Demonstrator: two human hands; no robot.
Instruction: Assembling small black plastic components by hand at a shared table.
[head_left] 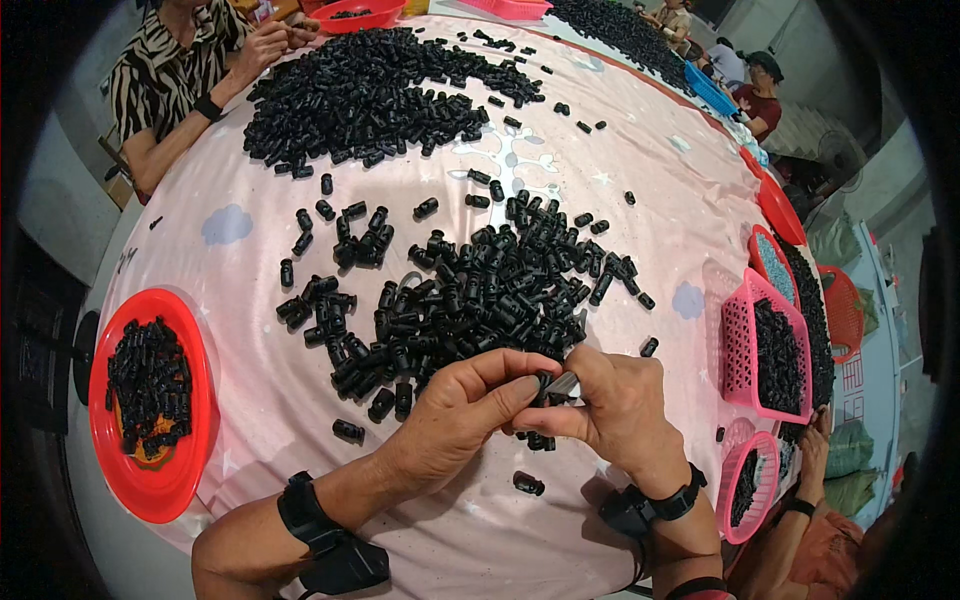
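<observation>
Over a round table draped in pale pink cloth (640, 190), the left hand (455, 415) and the right hand (620, 410) meet fingertip to fingertip at six o'clock of a loose heap of small black plastic cylindrical parts (480, 300). Between them sits one small black plastic piece (556, 388), its long axis running roughly from eight toward two o'clock. Both hands are closed to a pinch on it, thumbs against forefingers, neither clearly nearer. More loose parts lie just beneath the knuckles. A shallow red plastic bowl (150, 490) of the same parts sits at nine o'clock, a pink plastic basket (740, 350) at three.
</observation>
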